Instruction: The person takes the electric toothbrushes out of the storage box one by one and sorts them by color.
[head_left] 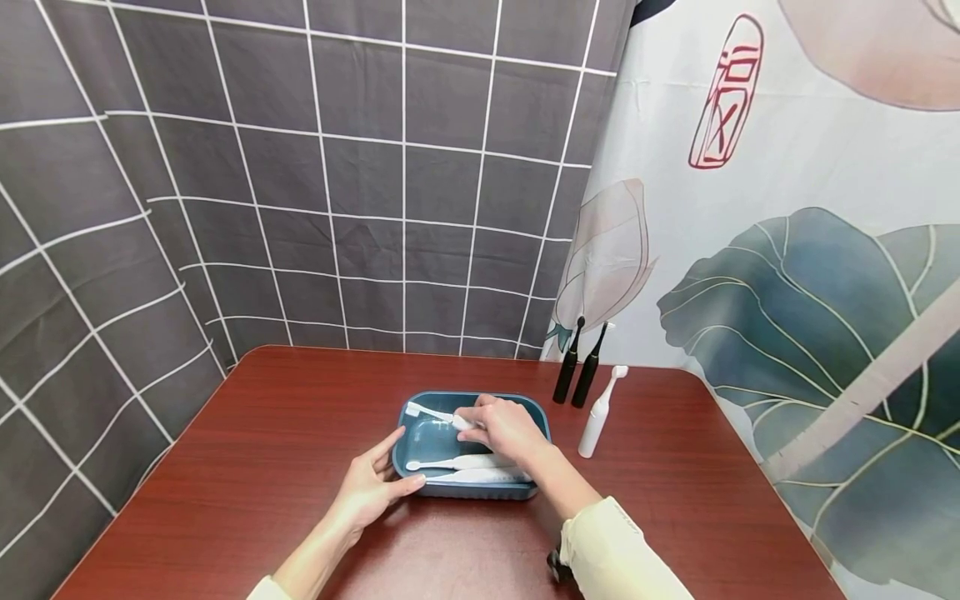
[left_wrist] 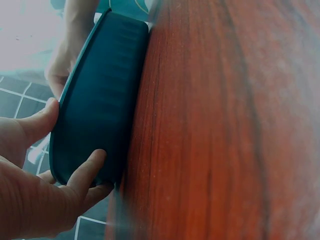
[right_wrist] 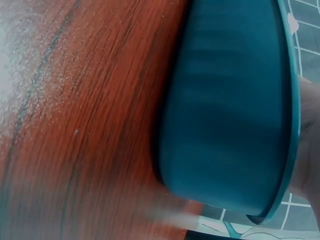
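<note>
A blue plastic bin (head_left: 480, 492) sits on the table. My left hand (head_left: 365, 492) holds its near left corner, thumb at the front rim and fingers against the outer wall. In the left wrist view that hand (left_wrist: 55, 185) has its fingertips on the bin's ribbed side (left_wrist: 100, 90). Reaching inside, my right hand (head_left: 506, 429) grips a white electric toothbrush (head_left: 431, 412), its head pointing left. Two more white electric toothbrushes (head_left: 457, 462) lie side by side along the bin's front. The bin's wall (right_wrist: 230, 110) hides most of the right hand in the right wrist view.
Right of the bin, a white electric toothbrush (head_left: 596, 425) stands upright on the reddish-brown table (head_left: 300, 417). Two black electric toothbrushes (head_left: 577, 375) stand behind it. Grey checked cloth (head_left: 360, 183) hangs at the back, with a printed white curtain (head_left: 675, 192) on the right.
</note>
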